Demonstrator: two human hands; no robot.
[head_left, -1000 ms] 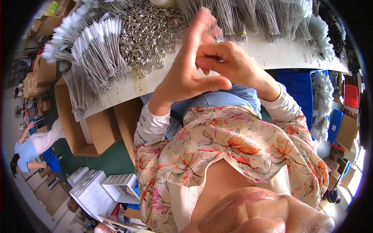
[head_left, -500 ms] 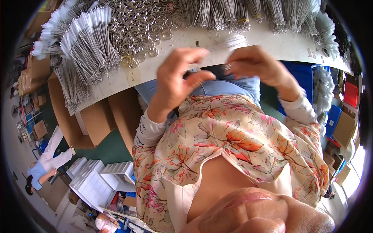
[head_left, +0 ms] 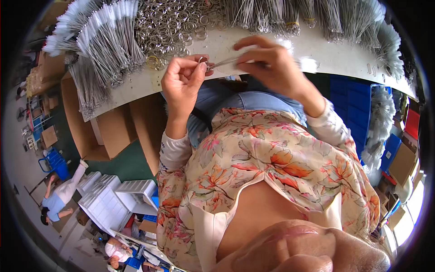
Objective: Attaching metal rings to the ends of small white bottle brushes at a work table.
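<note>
Currently, a metal ring is pinched between the thumb and forefinger of the left hand, whose other fingers are curled in toward the palm. From the ring, thin wire stems are stretched across to the right hand, by which they are partly covered; its fingers are loosely bent and parted, and whether the stems are gripped there cannot be told. Beyond that hand, blurred white bristles can be seen. Both hands are held near each other, over the near edge of the white table. On the tabletop, a heap of loose metal rings is spread just beside stacked wire-stemmed brushes at the left, and more brush bundles are lined along the far side. Below the table, an open cardboard box is seen at the left and a blue crate at the right
</note>
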